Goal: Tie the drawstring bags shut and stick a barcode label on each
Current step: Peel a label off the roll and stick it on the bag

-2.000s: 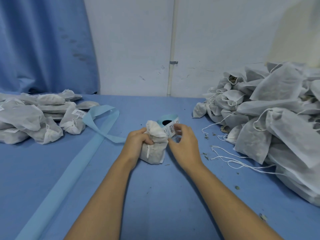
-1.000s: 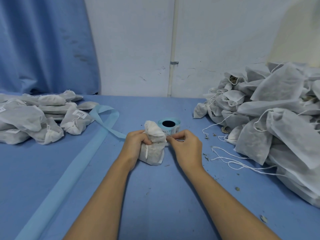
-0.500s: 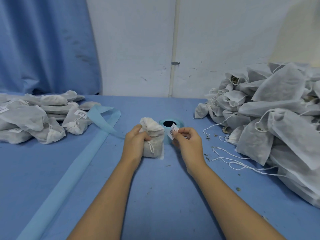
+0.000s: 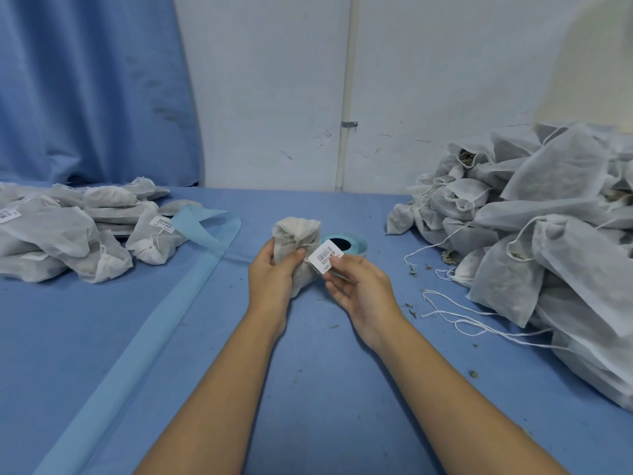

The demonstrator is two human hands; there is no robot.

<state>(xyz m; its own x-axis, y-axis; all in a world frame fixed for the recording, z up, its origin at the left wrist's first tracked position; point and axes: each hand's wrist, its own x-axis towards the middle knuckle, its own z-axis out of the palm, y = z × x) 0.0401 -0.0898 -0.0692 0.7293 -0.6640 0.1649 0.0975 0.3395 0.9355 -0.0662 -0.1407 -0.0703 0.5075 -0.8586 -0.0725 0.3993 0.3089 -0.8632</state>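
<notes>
Left hand point(image 4: 272, 275) grips bag point(image 4: 296, 246); right hand point(image 4: 359, 286) pinches label point(image 4: 325, 258) beside it.

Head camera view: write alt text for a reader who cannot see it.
The left hand grips a small white drawstring bag while the right hand pinches a barcode label right beside it, over a blue table. A blue label roll stands just behind the hands. Labelled bags are piled at the left, untied bags with loose strings at the right.
</notes>
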